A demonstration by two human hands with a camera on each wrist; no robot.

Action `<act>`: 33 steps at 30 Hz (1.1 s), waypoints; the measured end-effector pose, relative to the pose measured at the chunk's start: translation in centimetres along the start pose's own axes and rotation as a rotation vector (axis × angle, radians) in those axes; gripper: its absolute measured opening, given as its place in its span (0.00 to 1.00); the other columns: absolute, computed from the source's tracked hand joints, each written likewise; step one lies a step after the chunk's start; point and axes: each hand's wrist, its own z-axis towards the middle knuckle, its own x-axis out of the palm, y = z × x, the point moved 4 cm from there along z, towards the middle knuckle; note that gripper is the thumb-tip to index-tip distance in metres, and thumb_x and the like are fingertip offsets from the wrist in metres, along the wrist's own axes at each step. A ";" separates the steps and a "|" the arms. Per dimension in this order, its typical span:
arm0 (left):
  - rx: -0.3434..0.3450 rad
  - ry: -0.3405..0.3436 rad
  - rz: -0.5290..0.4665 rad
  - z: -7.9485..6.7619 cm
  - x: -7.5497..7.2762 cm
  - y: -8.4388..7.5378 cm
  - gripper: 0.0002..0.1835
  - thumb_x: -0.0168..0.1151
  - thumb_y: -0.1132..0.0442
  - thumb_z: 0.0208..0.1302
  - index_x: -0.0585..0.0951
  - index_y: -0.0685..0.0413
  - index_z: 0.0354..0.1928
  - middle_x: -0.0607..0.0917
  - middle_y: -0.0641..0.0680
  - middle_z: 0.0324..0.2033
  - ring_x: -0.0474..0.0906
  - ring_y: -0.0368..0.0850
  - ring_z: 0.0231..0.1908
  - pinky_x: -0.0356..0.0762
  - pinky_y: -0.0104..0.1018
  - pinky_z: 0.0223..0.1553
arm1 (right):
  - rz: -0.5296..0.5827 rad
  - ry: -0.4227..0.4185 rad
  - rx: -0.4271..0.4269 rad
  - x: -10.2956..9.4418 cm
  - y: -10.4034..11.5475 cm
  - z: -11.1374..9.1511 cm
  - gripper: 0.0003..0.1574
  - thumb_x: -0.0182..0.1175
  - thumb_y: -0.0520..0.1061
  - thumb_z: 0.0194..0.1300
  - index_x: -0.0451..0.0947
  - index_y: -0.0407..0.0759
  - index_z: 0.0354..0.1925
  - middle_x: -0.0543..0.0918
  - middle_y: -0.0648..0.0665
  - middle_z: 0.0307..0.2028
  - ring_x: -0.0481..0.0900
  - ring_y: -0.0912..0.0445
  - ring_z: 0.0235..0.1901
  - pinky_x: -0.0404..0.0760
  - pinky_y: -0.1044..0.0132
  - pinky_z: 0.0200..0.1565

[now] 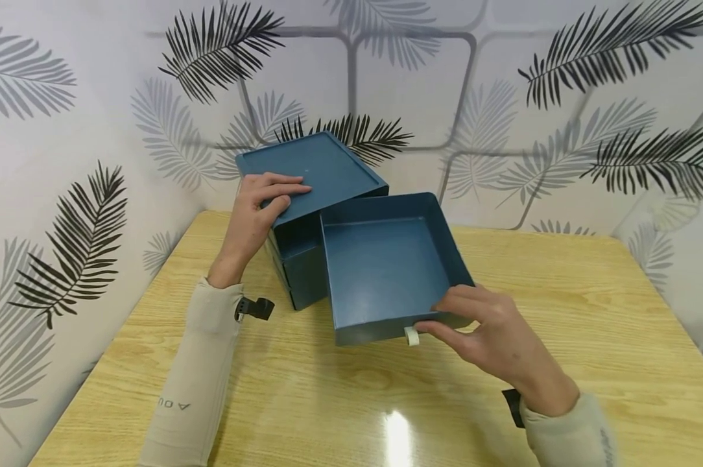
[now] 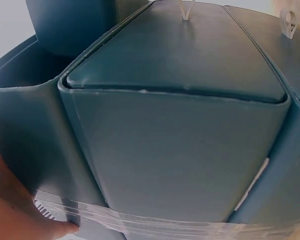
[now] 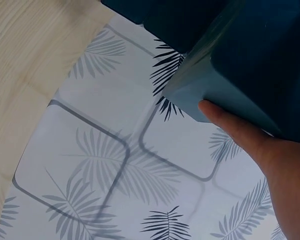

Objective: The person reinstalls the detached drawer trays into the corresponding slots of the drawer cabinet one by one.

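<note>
A dark blue drawer cabinet (image 1: pixel 306 279) stands turned at an angle on the table, its top slot uncovered. My left hand (image 1: pixel 261 204) lies on its top panel (image 1: pixel 322 165), fingers stretched across it. In the left wrist view, the thumb (image 2: pixel 55 227) shows beside the cabinet's side wall. My right hand (image 1: pixel 491 324) grips the front of a shallow blue drawer (image 1: pixel 386 266) with nothing inside. This drawer is tilted beside the open slot; whether its back edge is inside cannot be told. A white pull tab (image 1: pixel 412 335) sits by my right thumb.
Lower drawers (image 2: pixel 175 55) of the cabinet are shut, with pale loop pulls (image 2: pixel 288 25). Clear tape (image 2: pixel 155 222) runs along the cabinet's side. Behind the wooden table (image 1: pixel 305 402) rises a leaf-patterned wall (image 1: pixel 410 91).
</note>
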 end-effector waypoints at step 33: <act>-0.008 0.002 -0.002 0.0 -0.1 -0.1 0.19 0.53 0.63 0.73 0.90 0.50 0.54 0.85 0.55 0.62 0.67 0.50 0.67 0.56 0.47 0.66 | 0.006 -0.006 0.043 0.6 0.9 0.7 0.19 0.84 0.38 0.43 0.86 0.50 0.32 0.85 0.56 0.29 0.83 0.65 0.30 0.81 0.76 0.38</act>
